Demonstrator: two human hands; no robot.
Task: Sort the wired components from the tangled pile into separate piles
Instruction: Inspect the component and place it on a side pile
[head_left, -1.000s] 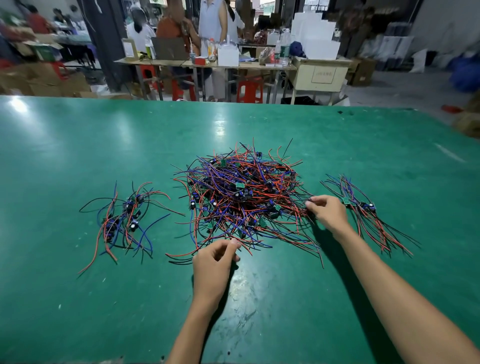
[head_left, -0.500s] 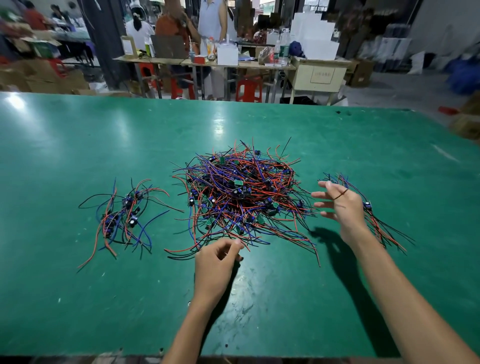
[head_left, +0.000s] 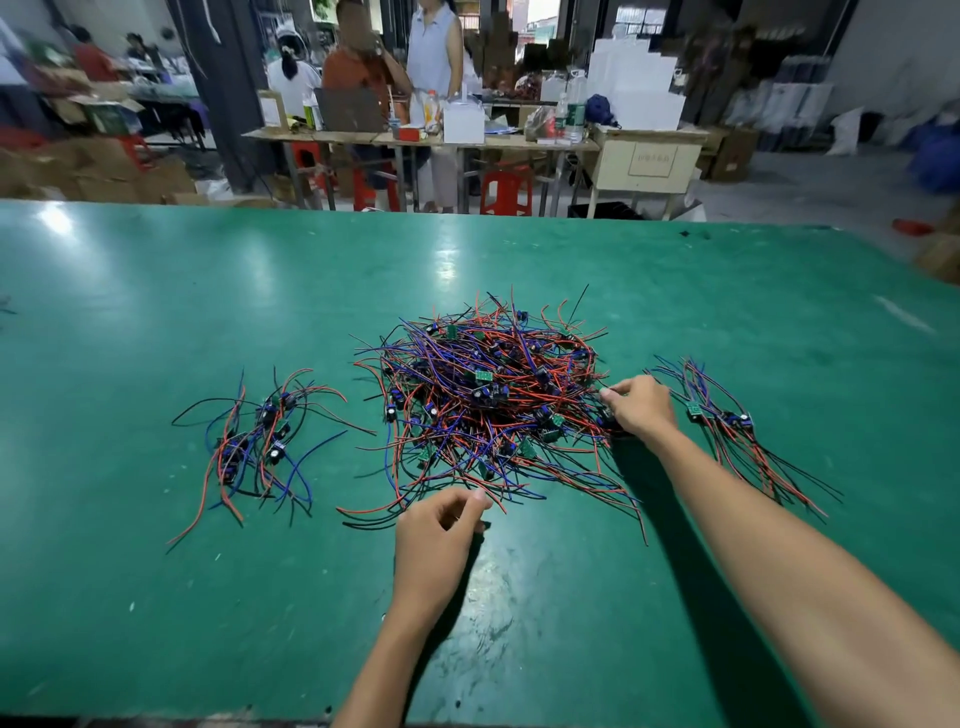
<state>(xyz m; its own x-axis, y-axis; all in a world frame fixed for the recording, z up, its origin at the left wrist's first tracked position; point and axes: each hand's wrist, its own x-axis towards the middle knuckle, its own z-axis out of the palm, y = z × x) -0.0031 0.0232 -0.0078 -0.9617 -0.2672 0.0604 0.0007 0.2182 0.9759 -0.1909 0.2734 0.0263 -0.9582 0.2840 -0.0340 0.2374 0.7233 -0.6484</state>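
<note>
The tangled pile (head_left: 488, 400) lies in the middle of the green table (head_left: 156, 322), between a small pile (head_left: 260, 441) toward the left edge and another small pile (head_left: 727, 426) toward the right edge. The right hand (head_left: 641, 408) is at the right side of the tangle, fingers curled into the wires, seemingly pinching one; its target pile lies just beside it. The left hand (head_left: 436, 535) rests at the near side, loosely curled; whether it holds a wire I cannot tell.

Right hand (head_left: 641, 408): back at the right edge of the tangle (head_left: 488, 400), fingers curled among the wires (half a second ago it was lifted, fingers spread, over the right pile (head_left: 727, 426)). Left hand (head_left: 436, 535): no real change. View: nudged slightly; piles as before.
</note>
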